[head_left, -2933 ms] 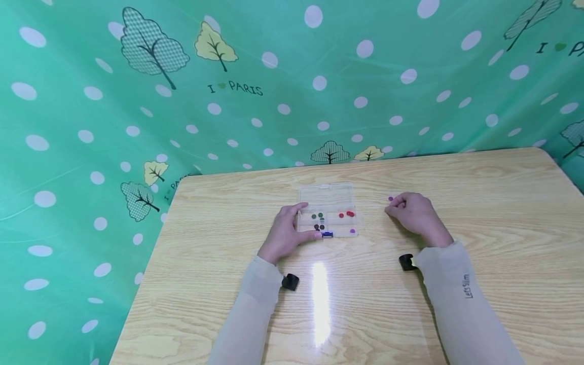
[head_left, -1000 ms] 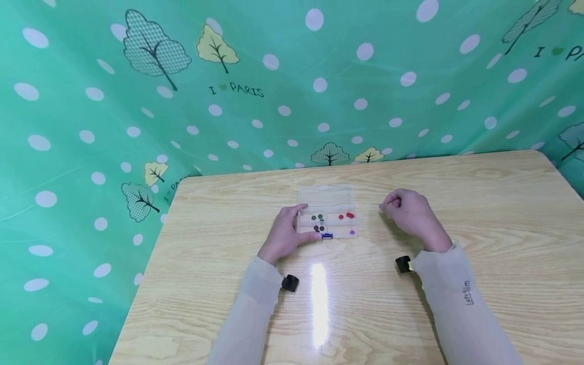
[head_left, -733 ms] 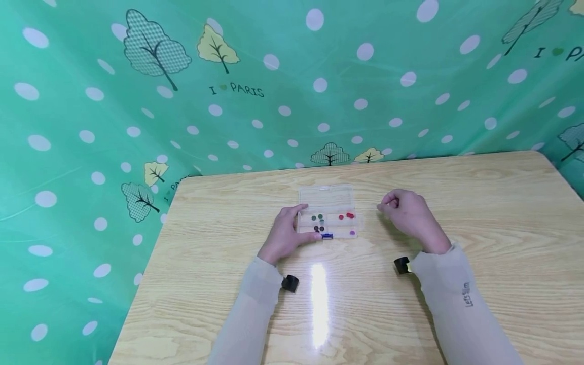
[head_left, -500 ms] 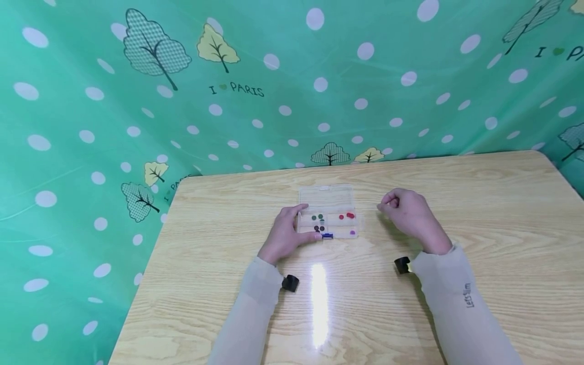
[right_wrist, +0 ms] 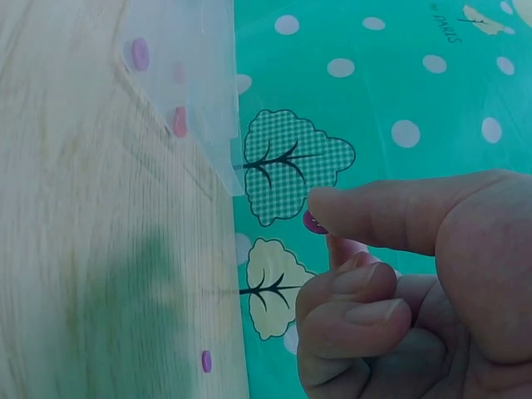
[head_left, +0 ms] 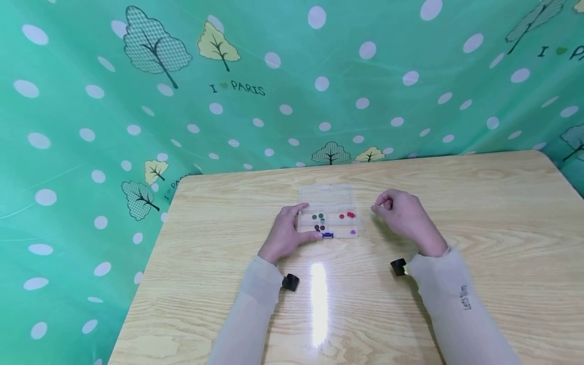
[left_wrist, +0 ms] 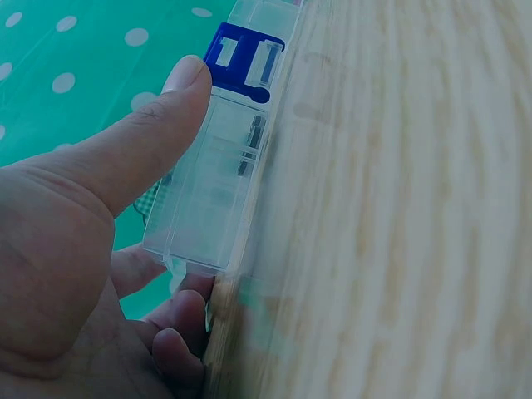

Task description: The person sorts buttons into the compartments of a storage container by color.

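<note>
My left hand (head_left: pixel 284 235) grips the left side of a clear plastic compartment box (head_left: pixel 339 223), its thumb on the front wall beside the blue latch (left_wrist: pixel 243 62). The box lies with its lid (head_left: pixel 326 196) laid back. Inside are green buttons (head_left: pixel 321 216), dark buttons (head_left: pixel 322 227), red buttons (head_left: pixel 350 215) and one purple button (head_left: pixel 353 232), in separate compartments. To the right of the box, my right hand (head_left: pixel 403 215) pinches a purple button (right_wrist: pixel 314 222) between thumb and fingertip, above the table; the other fingers are curled.
Another purple button (right_wrist: pixel 206 361) lies on the wooden table (head_left: pixel 219 284), hidden behind my right hand in the head view. A green dotted cloth (head_left: pixel 255 61) hangs along the table's back edge. Black wrist cameras (head_left: pixel 290 282) stick out from both sleeves.
My right hand has lifted and shifted left toward the box. A purple button seen on the table beside it earlier is out of sight in the head view. My left hand stays put.
</note>
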The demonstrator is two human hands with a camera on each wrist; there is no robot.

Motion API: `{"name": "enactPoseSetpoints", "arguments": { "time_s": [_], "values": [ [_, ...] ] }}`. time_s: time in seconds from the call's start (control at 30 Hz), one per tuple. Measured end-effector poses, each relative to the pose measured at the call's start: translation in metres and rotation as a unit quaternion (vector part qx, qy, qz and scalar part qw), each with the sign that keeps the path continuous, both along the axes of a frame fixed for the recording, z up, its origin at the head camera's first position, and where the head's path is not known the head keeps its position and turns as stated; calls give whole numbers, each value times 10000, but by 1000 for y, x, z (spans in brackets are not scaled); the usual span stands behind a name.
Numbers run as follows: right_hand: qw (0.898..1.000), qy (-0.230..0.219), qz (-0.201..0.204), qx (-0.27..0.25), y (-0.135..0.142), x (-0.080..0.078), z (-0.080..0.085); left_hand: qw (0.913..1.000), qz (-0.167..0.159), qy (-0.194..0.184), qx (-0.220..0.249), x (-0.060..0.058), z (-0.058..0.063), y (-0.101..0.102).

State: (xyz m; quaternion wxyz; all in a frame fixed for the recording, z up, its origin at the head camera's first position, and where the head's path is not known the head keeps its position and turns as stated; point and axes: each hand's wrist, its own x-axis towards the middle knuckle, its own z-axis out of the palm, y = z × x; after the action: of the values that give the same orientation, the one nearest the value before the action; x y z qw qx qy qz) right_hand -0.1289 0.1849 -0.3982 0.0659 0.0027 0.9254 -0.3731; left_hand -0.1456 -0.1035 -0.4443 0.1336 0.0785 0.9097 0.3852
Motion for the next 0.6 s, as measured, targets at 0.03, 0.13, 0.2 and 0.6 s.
{"name": "enactPoseSetpoints", "arguments": {
  "time_s": [0.03, 0.13, 0.2, 0.6],
  "values": [
    [10000, -7, 5, 8, -1, 0, 1, 10000, 5, 0, -2, 0, 1, 0],
    [10000, -28, 36, 9, -3, 0, 2, 10000, 14, -4, -11, 0, 1, 0],
    [10000, -10, 52, 2, -5, 1, 3, 10000, 15, -6, -6, 0, 1, 0],
    [9996, 119, 236, -57, -11, 2, 4, 10000, -2, 6, 0, 0, 1, 0]
  ]
}}
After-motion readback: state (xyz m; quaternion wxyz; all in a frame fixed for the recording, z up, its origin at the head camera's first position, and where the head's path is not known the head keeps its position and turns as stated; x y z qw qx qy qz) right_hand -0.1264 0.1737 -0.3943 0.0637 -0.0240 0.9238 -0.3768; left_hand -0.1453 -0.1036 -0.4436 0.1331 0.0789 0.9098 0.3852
